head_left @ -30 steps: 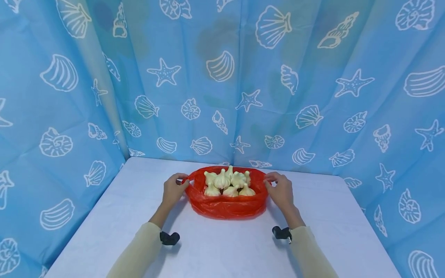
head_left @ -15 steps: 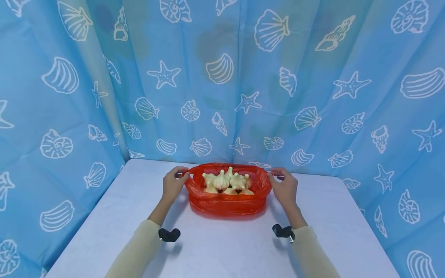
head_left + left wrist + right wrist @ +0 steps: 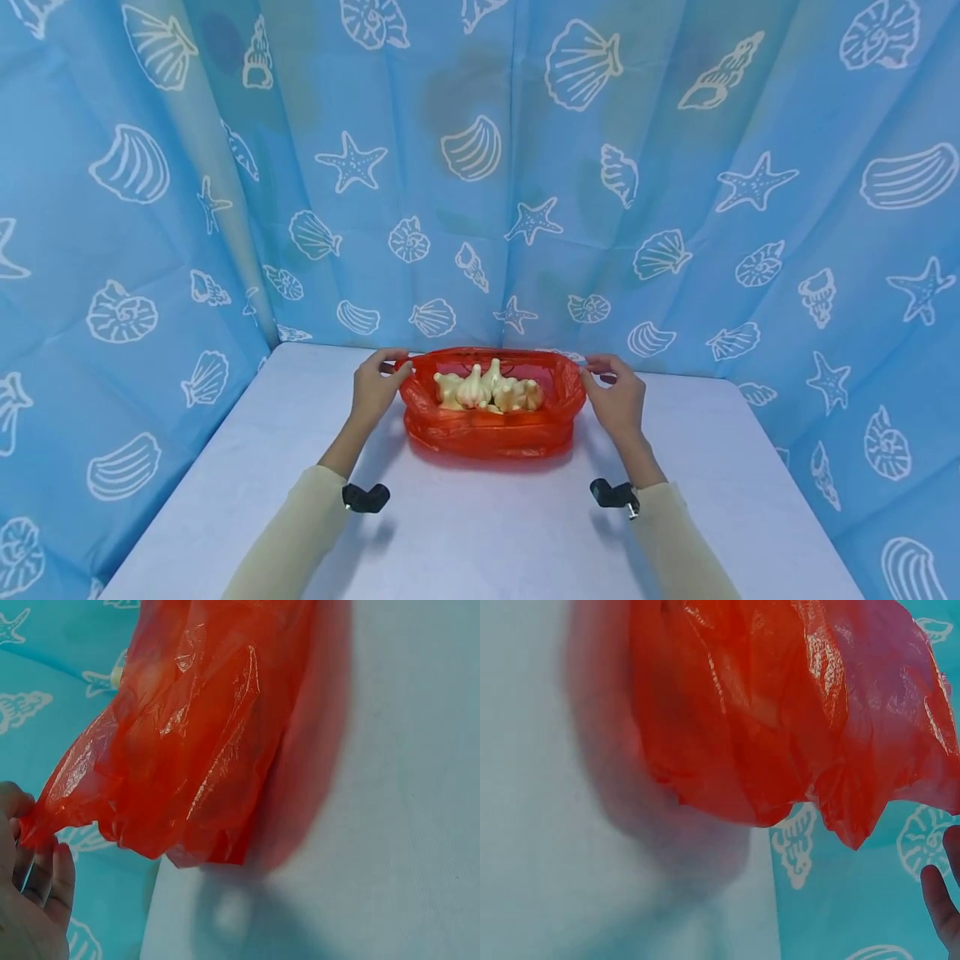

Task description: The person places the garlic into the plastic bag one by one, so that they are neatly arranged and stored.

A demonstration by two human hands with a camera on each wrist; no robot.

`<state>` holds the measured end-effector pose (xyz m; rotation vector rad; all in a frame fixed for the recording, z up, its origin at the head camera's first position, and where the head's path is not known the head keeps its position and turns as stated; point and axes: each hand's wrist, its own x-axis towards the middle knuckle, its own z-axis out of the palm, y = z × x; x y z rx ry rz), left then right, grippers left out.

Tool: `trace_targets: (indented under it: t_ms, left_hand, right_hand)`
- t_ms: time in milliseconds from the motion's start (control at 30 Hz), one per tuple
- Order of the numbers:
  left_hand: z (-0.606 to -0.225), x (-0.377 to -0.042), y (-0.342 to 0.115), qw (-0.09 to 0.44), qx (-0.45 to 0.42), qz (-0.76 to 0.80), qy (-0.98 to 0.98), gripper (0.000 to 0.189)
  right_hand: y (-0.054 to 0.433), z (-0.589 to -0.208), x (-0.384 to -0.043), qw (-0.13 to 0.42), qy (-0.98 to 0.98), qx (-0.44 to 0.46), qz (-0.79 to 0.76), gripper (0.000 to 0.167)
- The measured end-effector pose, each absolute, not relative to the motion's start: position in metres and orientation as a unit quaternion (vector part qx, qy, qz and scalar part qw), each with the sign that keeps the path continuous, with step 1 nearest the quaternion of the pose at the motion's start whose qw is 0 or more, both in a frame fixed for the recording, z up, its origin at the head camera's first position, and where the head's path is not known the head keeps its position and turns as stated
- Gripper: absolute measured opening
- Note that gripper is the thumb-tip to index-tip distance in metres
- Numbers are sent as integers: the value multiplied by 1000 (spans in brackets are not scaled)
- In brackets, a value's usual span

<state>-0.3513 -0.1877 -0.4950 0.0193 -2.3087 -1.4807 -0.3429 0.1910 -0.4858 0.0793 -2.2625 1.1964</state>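
A red plastic bag [image 3: 487, 437], its mouth spread wide, hangs between my two hands near the table's far edge. Several pale garlic bulbs [image 3: 474, 388] lie inside it, their stems pointing up. My left hand [image 3: 375, 390] pinches the bag's left rim between thumb and fingers; the left wrist view shows the plastic [image 3: 195, 735] drawn to a point there. On the other side my right hand [image 3: 617, 396] pinches the right rim. In the right wrist view only some fingertips of that hand show at the edge, beside the stretched red plastic [image 3: 742, 712].
A white table [image 3: 480, 533] lies below. Blue curtains [image 3: 420, 183] with white shell and starfish prints stand behind it and at both sides. A small black device [image 3: 366, 498] sits on my left wrist, and another black device [image 3: 613, 493] on my right.
Both hands have risen slightly with the bag's rim. The bag's front wall now hides the front garlic bulbs, and the bulbs sit closer together.
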Motion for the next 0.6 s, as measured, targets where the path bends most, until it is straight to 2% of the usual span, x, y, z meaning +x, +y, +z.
trace_targets:
  t_ms: [267, 467, 600]
  left_hand:
    - [-497, -347, -192, 162, 2, -518, -840, 32]
    - [-493, -347, -202, 174, -27, -498, -849, 40]
    - [-491, -346, -209, 184, -36, -481, -856, 41]
  right_hand:
    - [199, -489, -341, 292, -846, 28, 445, 25]
    - [212, -477, -339, 323, -842, 40, 430, 23]
    - [220, -470, -337, 348, -846, 62, 400, 29]
